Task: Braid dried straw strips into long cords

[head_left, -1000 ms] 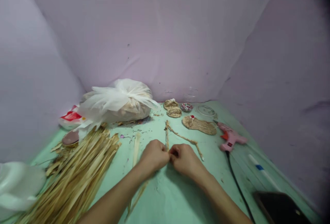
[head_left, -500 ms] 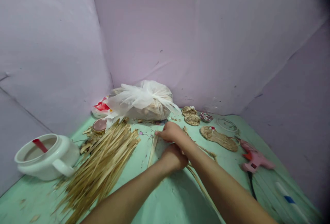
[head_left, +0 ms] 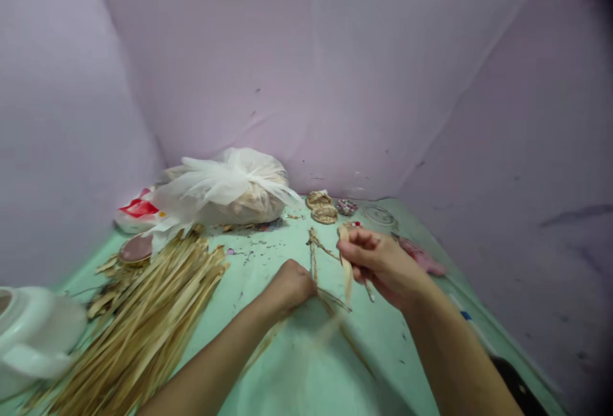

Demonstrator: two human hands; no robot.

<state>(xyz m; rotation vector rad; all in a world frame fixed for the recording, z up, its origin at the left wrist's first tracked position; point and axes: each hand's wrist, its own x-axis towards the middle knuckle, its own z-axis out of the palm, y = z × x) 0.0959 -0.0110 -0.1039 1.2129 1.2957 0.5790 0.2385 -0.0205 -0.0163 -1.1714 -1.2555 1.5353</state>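
Observation:
My left hand [head_left: 293,283] is closed around the lower end of a thin braid [head_left: 314,257] of dried plant fibre, and loose strands fan out below it over the table. A second length of cord runs from the braid's top towards my right hand [head_left: 378,262] and partly hides behind it. Between the thumb and fingers of that hand is a pale flat fibre strip [head_left: 345,269], hanging downward, its lower part blurred. To the left of my left hand lies a large bundle of dried fibre strips [head_left: 148,314].
A knotted white plastic bag [head_left: 230,189] sits against the wall. Woven soles [head_left: 324,213], a bowl of beads [head_left: 347,206] and a clear round lid [head_left: 380,215] stand behind. A pink glue gun [head_left: 421,256] lies right, a white pot [head_left: 38,339] left.
My right hand has moved right, away from my left hand, with the pale strip in its fingers. My forearms no longer cross closely. The view has turned to the right.

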